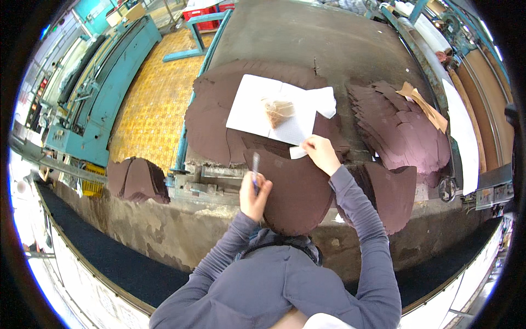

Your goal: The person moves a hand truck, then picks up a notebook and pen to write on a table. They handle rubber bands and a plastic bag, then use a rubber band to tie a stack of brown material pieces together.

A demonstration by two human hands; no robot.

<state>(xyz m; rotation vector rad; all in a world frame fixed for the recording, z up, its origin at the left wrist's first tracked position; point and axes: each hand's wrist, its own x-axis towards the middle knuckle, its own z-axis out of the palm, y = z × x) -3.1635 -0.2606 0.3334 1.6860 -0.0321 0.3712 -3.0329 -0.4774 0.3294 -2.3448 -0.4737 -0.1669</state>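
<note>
A large leather piece (pixel 296 192) lies on the surface (pixel 329 38) at its near edge, overhanging toward the person. Behind it lies an open notebook (pixel 268 109) on a wider hide (pixel 213 109), with a small pouch (pixel 278 111) on its pages. To the right sits a stack of cut pieces (pixel 400 129). The left hand (pixel 253 197), holding a pen (pixel 255 167), rests at the piece's left edge; the right hand (pixel 322 154) touches a paper slip (pixel 297 152) just behind it

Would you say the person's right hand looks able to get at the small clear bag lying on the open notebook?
Probably yes. The right hand rests on a small white slip at the near edge of the notebook, and the clear bag lies just beyond it with nothing standing between them.
</note>
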